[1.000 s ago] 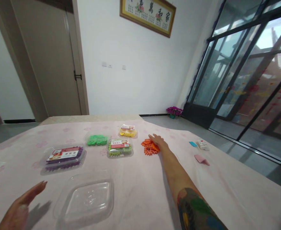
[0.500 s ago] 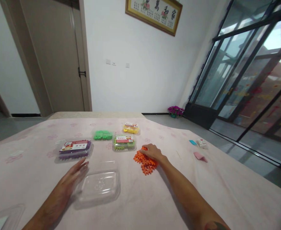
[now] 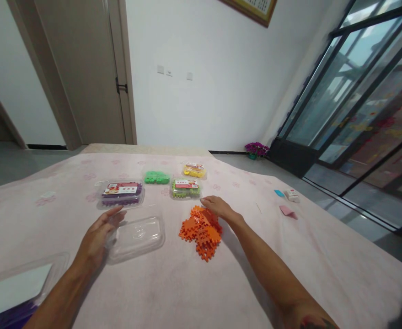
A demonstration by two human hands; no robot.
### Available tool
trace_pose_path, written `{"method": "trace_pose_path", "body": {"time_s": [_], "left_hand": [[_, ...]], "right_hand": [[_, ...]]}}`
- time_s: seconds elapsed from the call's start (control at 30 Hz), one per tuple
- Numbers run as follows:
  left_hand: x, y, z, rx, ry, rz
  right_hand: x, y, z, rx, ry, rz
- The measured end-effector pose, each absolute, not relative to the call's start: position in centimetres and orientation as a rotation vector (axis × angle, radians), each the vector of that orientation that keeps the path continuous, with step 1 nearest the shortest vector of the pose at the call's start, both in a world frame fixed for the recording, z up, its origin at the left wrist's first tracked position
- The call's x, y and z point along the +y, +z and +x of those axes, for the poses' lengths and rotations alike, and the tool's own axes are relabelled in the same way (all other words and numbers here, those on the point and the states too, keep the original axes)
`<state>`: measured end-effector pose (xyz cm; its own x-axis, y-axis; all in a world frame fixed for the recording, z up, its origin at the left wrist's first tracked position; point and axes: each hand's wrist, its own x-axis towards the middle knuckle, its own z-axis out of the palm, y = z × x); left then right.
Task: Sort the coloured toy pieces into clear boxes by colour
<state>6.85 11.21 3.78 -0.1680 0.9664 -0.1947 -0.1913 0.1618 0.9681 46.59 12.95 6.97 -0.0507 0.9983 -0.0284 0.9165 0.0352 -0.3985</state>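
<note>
A pile of orange interlocking plastic pieces (image 3: 201,230) lies on the pink cloth in front of me. My right hand (image 3: 217,208) rests flat on the far edge of the pile, fingers stretched out. My left hand (image 3: 99,230) lies against the left side of an empty clear plastic tray (image 3: 137,234), fingers extended along its rim.
Behind stand closed clear boxes of purple pieces (image 3: 121,193), green-yellow pieces (image 3: 185,188) and yellow pieces (image 3: 194,169), plus loose green pieces (image 3: 156,177). Another clear box (image 3: 12,290) sits at near left. Small blue, white and pink items (image 3: 287,201) lie to the right.
My right hand has dragged the orange pile from the far side toward me. My left hand has come forward onto the clear tray. The view has tilted down.
</note>
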Motion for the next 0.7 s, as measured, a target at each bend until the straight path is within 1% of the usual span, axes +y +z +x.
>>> {"method": "trace_pose_path", "body": {"time_s": [0.13, 0.23, 0.3, 0.47, 0.6, 0.7], "left_hand": [[10.9, 3.5, 7.2, 1.185, 1.271, 0.808], [10.5, 3.2, 7.9, 1.17, 1.248, 0.832], [10.2, 3.1, 8.2, 1.187, 1.225, 0.87], [10.2, 2.7, 8.2, 1.159, 1.218, 0.879], [10.4, 2.3, 8.2, 1.139, 1.262, 0.857], [10.4, 2.0, 8.4, 1.158, 1.286, 0.849]], "right_hand": [[13.0, 7.3, 45.2, -2.161, 0.449, -2.173], [13.3, 6.9, 44.4, -2.198, 0.454, -2.192], [13.7, 6.8, 44.2, -2.197, 0.483, -2.15], [14.2, 7.5, 43.8, -2.166, 0.675, -2.056], [13.8, 8.3, 43.8, -2.162, 0.68, -1.888], [13.7, 8.8, 44.3, -2.044, 0.67, -1.779]]}}
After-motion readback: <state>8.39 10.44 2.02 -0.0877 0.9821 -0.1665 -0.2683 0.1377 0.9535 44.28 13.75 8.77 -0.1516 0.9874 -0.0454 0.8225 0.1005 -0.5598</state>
